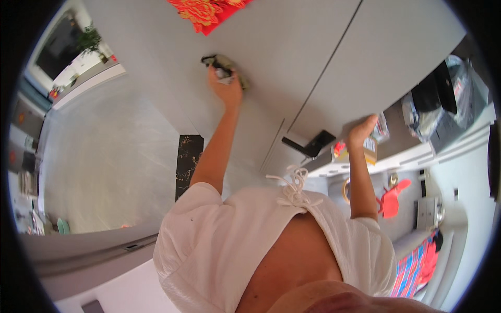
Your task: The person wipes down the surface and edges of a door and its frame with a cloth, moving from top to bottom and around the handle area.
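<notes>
My left hand (227,87) presses a bunched cloth (224,64), dull green with black and pale parts, against the face of a grey door panel (270,51). Fingers and cloth are slightly blurred. My right hand (362,131) holds the edge of the door on the right, with its fingers partly hidden behind that edge. Between my forearms, a black lever handle (311,145) sticks out from the door. A dark seam runs up the panel above this handle. Higher up, a red decoration (211,13) with gold flowers is fixed to the door.
To the right, a cabinet shelf holds plastic bags (465,101), a black item (434,88) and a small carton (370,150). A red chair (391,201) stands beyond. At left, a dark patterned mat (188,164) lies on the grey floor (105,156), with a potted plant (90,41) farther off.
</notes>
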{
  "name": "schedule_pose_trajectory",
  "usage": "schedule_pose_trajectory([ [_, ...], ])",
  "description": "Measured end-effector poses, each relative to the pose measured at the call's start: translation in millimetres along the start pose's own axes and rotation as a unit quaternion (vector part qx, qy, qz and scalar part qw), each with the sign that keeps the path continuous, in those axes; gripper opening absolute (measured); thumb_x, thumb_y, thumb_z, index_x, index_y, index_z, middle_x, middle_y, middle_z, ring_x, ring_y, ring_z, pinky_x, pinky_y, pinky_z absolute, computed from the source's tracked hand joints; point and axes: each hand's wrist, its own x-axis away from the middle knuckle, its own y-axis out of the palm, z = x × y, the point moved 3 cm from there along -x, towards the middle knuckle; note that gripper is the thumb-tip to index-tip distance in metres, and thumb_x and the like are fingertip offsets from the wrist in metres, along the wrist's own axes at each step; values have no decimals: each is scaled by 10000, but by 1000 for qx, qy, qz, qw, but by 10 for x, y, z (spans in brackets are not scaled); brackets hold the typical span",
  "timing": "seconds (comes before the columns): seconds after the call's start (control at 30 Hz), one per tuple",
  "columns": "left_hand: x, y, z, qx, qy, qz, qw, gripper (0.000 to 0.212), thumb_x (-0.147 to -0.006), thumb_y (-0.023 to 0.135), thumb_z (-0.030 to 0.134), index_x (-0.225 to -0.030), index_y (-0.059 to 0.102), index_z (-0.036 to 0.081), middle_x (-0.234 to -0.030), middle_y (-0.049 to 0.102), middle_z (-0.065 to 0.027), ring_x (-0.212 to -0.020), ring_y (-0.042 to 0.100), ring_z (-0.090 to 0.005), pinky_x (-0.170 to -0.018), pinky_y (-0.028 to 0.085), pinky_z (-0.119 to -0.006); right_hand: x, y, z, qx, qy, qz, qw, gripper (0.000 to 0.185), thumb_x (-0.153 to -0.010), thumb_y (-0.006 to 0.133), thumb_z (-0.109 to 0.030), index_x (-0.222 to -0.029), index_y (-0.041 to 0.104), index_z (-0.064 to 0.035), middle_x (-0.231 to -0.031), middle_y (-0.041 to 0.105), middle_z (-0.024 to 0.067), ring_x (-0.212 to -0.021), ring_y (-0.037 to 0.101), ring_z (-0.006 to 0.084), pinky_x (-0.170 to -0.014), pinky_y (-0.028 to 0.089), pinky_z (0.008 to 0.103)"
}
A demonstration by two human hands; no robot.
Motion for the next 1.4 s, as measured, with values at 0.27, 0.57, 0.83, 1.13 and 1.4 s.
schedule_pose_trajectory([
  [0.27,1462,202,1050,80,511,-329,790,222,-735,568,104,-948,545,163,-1055,543,-11,-1027,484,-181,-906,276,-370,-4,-40,-239,-14,116,50,992,590,-896,237,-469,-1173,382,31,-1159,423,110,-1061,377,190,-935,269,296],
  [0.57,2,-446,-433,-103,338,-282,892,521,-659,499,-66,-1172,444,3,-1205,460,-162,-1111,449,-302,-898,376,-361,54,-92,-395,-38,138,96,985,566,-901,219,-479,-1154,380,1,-1162,398,89,-1064,351,177,-945,254,294],
  [0.83,-276,-296,-398,-110,173,-105,973,678,-623,636,-23,-1235,344,-16,-1272,327,-189,-1157,337,-302,-930,340,-353,178,-46,-550,-25,194,147,970,566,-913,225,-440,-1177,352,44,-1182,386,103,-1092,333,194,-960,234,289],
  [1.13,1474,-622,-540,136,-636,-268,711,512,-737,611,36,-1191,374,66,-1125,458,-128,-1001,493,-272,-729,477,-390,182,-329,-3,53,118,153,980,626,-906,236,-477,-1217,352,54,-1221,390,121,-1124,339,199,-976,225,288],
  [1.4,1091,-44,989,297,-570,-376,667,298,-762,588,45,-1032,471,5,-953,550,-96,-847,571,-226,-707,502,-347,157,122,-482,44,16,75,996,505,-916,249,-391,-1152,425,19,-1110,478,121,-1048,427,213,-921,293,298],
])
